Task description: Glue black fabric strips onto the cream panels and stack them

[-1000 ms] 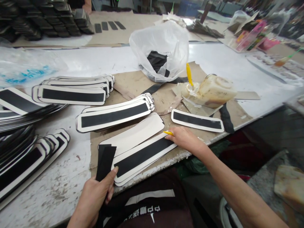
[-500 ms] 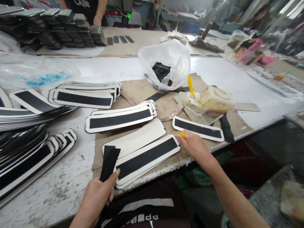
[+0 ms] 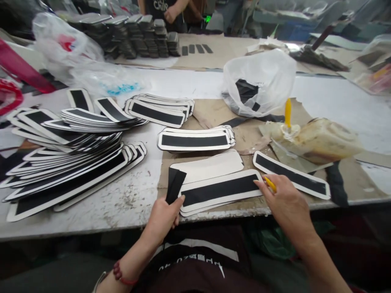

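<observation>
My left hand (image 3: 161, 217) is closed round several black fabric strips (image 3: 175, 184). Its thumb rests at the left end of a white-edged panel (image 3: 220, 189) with a black strip along its middle. At that panel's right end, my right hand (image 3: 288, 201) grips a slim yellow tool (image 3: 270, 184) whose kind I cannot make out. Its fingertips touch the panel's black strip. Just behind lies a plain white panel (image 3: 210, 166). Another panel with a black strip (image 3: 291, 175) lies to the right of my right hand.
Stacked panels (image 3: 195, 140) lie behind, and larger piles (image 3: 73, 175) cover the left side. A plastic bag (image 3: 275, 77) holds black pieces. A stained glue container (image 3: 326, 138) has a yellow stick (image 3: 287, 112) beside it. Across the table, a person (image 3: 165, 14) stands by dark stacks (image 3: 143, 36).
The camera view has swung left, showing more of the left piles. My right fingertips have come onto the panel's right end. My left hand keeps its hold on the strips.
</observation>
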Demonstrator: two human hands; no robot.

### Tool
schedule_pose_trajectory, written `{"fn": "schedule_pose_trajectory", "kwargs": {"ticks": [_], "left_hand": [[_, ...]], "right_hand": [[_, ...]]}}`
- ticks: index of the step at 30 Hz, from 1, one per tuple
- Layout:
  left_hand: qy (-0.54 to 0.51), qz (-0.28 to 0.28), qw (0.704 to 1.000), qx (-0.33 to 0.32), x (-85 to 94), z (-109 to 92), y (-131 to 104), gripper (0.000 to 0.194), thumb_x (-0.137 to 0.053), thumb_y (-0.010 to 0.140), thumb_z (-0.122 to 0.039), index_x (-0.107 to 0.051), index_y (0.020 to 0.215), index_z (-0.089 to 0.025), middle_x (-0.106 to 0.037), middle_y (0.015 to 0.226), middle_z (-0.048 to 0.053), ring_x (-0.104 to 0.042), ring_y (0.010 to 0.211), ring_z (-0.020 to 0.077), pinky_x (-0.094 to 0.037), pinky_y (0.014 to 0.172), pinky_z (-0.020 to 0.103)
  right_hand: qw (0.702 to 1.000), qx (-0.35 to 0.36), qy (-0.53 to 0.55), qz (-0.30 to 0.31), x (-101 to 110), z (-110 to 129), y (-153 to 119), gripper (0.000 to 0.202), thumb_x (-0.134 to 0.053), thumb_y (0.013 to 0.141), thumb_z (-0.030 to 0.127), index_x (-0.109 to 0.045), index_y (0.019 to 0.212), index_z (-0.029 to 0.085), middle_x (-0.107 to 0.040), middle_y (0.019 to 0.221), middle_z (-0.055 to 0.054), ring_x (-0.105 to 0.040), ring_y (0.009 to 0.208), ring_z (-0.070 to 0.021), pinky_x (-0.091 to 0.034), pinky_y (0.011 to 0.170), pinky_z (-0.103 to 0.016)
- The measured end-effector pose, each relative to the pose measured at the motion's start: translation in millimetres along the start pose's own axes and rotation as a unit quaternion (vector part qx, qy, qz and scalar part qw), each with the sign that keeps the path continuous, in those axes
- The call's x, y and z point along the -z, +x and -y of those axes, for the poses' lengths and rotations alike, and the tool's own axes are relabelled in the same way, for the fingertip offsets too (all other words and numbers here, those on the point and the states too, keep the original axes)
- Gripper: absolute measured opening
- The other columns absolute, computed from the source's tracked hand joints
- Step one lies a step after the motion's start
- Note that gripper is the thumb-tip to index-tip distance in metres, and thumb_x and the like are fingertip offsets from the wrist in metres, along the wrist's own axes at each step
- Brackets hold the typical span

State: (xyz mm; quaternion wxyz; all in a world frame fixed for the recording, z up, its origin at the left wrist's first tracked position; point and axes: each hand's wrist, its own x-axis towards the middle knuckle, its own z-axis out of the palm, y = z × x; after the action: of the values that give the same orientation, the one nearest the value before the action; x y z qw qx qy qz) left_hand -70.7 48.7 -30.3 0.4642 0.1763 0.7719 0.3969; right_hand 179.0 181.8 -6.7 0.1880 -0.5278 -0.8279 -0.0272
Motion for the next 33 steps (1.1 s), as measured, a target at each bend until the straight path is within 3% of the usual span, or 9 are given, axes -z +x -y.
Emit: {"fn": "schedule_pose_trajectory", "kwargs": {"ticks": [3, 6, 9, 12, 15, 19, 25, 29, 33], "left_hand": [[-0.023, 0.002, 1.000, -0.010, 2.0, 4, 0, 0.034, -0.058, 0.067, -0.047, -0.043, 0.050, -0.021, -0.041, 0.028, -0.003, -0.034, 0.028, 0.0098, -0.027, 0.033, 0.021], [-0.040, 0.009, 0.999, -0.018, 5.2, 7, 0, 0.035, -0.059, 0.068, -0.047, -0.044, 0.052, -0.020, -0.043, 0.030, -0.003, -0.036, 0.029, 0.0099, -0.028, 0.034, 0.021], [-0.097, 0.017, 0.995, -0.028, 10.3, 9, -3, 0.033, -0.062, 0.068, -0.048, -0.051, 0.065, -0.017, -0.041, 0.032, -0.006, -0.035, 0.032, 0.0090, -0.027, 0.035, 0.020], [-0.161, 0.006, 0.986, -0.031, 17.2, 7, -7, 0.040, -0.065, 0.068, -0.049, -0.055, 0.085, -0.015, -0.039, 0.034, -0.009, -0.031, 0.034, 0.0075, -0.024, 0.035, 0.018], [-0.185, -0.018, 0.982, -0.033, 24.7, 5, -12, 0.040, -0.068, 0.067, -0.049, -0.056, 0.080, -0.014, -0.038, 0.035, -0.009, -0.029, 0.035, 0.0057, -0.022, 0.036, 0.017], [-0.226, -0.011, 0.974, -0.004, 32.3, 2, -13, 0.040, -0.076, 0.060, -0.046, -0.050, 0.060, -0.015, -0.038, 0.037, -0.008, -0.028, 0.035, 0.0037, -0.022, 0.035, 0.016], [-0.291, 0.014, 0.957, 0.013, 38.3, -1, -13, 0.039, -0.080, 0.057, -0.038, -0.062, 0.083, -0.014, -0.055, 0.053, -0.004, -0.046, 0.042, 0.0095, -0.041, 0.039, 0.020], [-0.279, -0.006, 0.960, 0.028, 39.4, 0, -13, 0.039, -0.082, 0.054, -0.038, -0.063, 0.078, -0.013, -0.060, 0.056, 0.000, -0.052, 0.043, 0.0129, -0.045, 0.040, 0.022], [-0.275, -0.006, 0.960, 0.043, 38.9, -1, -15, 0.040, -0.083, 0.051, -0.035, -0.065, 0.079, -0.013, -0.066, 0.061, 0.003, -0.058, 0.046, 0.0174, -0.049, 0.041, 0.025]], "right_hand": [[0.999, -0.028, 0.020, -0.006, 13, 9, 3, 0.045, -0.035, 0.088, 0.060, -0.056, 0.086, 0.020, -0.060, 0.080, -0.006, -0.056, 0.069, -0.0205, -0.039, 0.062, -0.030], [0.989, -0.111, 0.091, 0.043, 26, 13, 8, 0.040, -0.047, 0.081, 0.060, -0.053, 0.075, 0.021, -0.055, 0.063, -0.001, -0.051, 0.054, -0.0164, -0.037, 0.054, -0.028], [0.954, -0.190, 0.207, 0.107, 33, 10, 11, 0.038, -0.056, 0.075, 0.058, -0.052, 0.074, 0.021, -0.047, 0.053, 0.004, -0.044, 0.045, -0.0126, -0.035, 0.045, -0.024], [0.905, -0.254, 0.315, 0.133, 34, 7, 11, 0.040, -0.061, 0.071, 0.058, -0.052, 0.077, 0.020, -0.042, 0.051, 0.006, -0.041, 0.041, -0.0099, -0.033, 0.039, -0.021], [0.868, -0.290, 0.380, 0.132, 33, 10, 9, 0.042, -0.066, 0.069, 0.057, -0.051, 0.080, 0.019, -0.042, 0.051, 0.006, -0.039, 0.040, -0.0081, -0.030, 0.038, -0.019], [0.846, -0.296, 0.424, 0.132, 29, 19, 7, 0.043, -0.069, 0.067, 0.055, -0.050, 0.080, 0.019, -0.042, 0.052, 0.007, -0.039, 0.041, -0.0067, -0.029, 0.039, -0.017], [0.823, -0.304, 0.453, 0.157, 18, 25, 1, 0.045, -0.063, 0.071, 0.060, -0.049, 0.083, 0.019, -0.044, 0.050, 0.006, -0.039, 0.043, -0.0074, -0.029, 0.040, -0.017], [0.816, -0.294, 0.467, 0.173, 14, 25, -3, 0.046, -0.056, 0.075, 0.064, -0.048, 0.082, 0.019, -0.045, 0.048, 0.006, -0.037, 0.043, -0.0076, -0.029, 0.042, -0.018], [0.827, -0.292, 0.448, 0.172, 13, 26, -2, 0.046, -0.061, 0.072, 0.062, -0.051, 0.082, 0.018, -0.043, 0.049, 0.007, -0.038, 0.042, -0.0076, -0.030, 0.042, -0.019]]}}
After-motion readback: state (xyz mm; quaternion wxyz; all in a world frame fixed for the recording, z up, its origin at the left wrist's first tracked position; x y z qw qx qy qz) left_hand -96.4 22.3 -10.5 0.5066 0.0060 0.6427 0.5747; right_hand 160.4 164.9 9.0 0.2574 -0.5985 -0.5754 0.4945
